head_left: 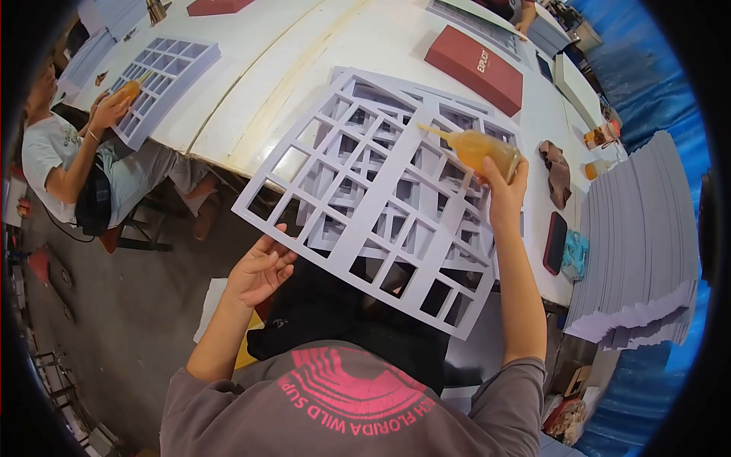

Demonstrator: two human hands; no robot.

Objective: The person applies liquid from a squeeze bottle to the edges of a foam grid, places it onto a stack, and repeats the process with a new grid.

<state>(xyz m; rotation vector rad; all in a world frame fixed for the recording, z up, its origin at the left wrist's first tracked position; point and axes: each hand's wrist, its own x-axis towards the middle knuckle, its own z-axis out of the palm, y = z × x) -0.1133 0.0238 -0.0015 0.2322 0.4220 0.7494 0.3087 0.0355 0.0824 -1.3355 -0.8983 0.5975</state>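
Note:
My right hand (506, 183) is wrapped round a squeeze bottle (476, 148) of amber liquid. The bottle lies tilted over the stack, its narrow yellow nozzle pointing left above the top sheet. Under it is a white grid sheet (369, 221) with rows of square openings, jutting over the table's near edge. More white grid sheets lie askew beneath it and show through the openings. My left hand (263, 266) is at the sheet's near left edge, palm up, fingers curled, with a fingertip against the edge.
A maroon box (476, 68) lies beyond the sheets. On the right are a phone (556, 242), a crumpled brown piece (555, 174) and a tall stack of grey-white sheets (640, 244). At left, a seated person (68, 167) holds another amber bottle over a grid stack (164, 84).

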